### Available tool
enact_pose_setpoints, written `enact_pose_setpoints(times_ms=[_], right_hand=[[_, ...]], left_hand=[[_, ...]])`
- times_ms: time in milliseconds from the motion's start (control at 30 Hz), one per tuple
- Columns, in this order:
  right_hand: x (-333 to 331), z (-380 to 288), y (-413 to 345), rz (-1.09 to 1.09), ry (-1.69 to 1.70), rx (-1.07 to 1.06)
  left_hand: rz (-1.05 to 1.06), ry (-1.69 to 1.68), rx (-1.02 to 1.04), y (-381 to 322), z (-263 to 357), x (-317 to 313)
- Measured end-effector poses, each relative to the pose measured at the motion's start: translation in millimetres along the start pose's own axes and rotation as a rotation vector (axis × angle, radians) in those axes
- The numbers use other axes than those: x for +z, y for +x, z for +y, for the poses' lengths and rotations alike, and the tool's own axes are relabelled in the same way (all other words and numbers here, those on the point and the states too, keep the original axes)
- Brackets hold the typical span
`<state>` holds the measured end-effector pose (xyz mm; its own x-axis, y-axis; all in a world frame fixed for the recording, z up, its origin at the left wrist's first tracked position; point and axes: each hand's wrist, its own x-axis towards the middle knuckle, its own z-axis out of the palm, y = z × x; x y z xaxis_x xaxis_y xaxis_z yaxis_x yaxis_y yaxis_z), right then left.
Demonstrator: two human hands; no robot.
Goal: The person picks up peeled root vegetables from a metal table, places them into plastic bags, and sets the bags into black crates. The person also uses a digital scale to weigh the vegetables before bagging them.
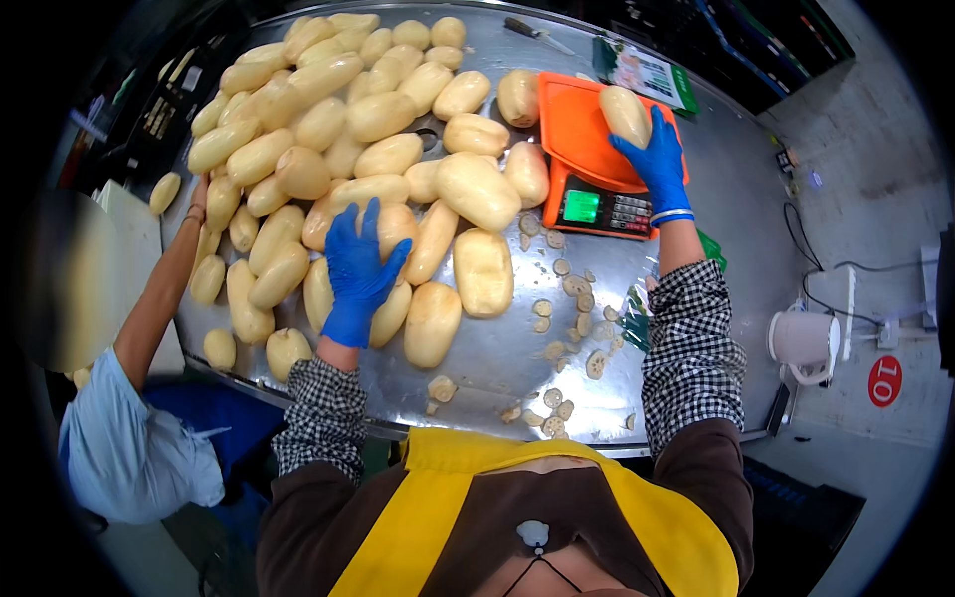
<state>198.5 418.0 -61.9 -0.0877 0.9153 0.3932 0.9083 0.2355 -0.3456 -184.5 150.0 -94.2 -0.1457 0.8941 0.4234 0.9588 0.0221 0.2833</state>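
My right hand (655,163), in a blue glove, has its thumb and fingers around a peeled lotus root segment (624,116). This root is over the orange tray (571,123) of a digital scale (556,201); whether its weight rests there I cannot tell. The scale's display glows green. My left hand (362,265), also gloved in blue, lies with spread fingers on the near side of a large pile of peeled lotus roots (388,155). Its thumb and index finger touch a rounded root (397,226), but no lift is visible.
Cut lotus root end slices (578,285) litter the metal table (485,388). A knife (537,33) and a printed green-and-white bag (649,74) lie at the far edge. At left, a co-worker's arm (168,276) reaches into the pile. A pale jug (804,347) stands at right.
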Motion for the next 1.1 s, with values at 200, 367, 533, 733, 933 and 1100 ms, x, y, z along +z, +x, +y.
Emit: enact_pose_setpoints(times_ms=[200,367,533,733,933,1100], right_hand=[[-8,-20,-17,-0.105,0.486,0.171],[-33,-58,-95,-0.319,1.642,0.676],[-43,-68,-207,-0.349,1.867,0.867],[-40,-68,-308,-0.374,2.125,1.137],[-72,-90,-350,-0.387,2.316,0.968],[-75,-99,-373,-0.350,1.768,0.659]], left_hand=[[-0.029,0.003,-0.018,1,0,-1],[-0.009,0.005,-0.015,-4,-4,-4],[0.023,-0.022,0.022,-4,-4,-1],[0.148,0.143,0.034,-6,2,-2],[-0.132,-0.907,0.209,-44,100,-10],[-0.488,-1.624,0.033,-75,165,-11]])
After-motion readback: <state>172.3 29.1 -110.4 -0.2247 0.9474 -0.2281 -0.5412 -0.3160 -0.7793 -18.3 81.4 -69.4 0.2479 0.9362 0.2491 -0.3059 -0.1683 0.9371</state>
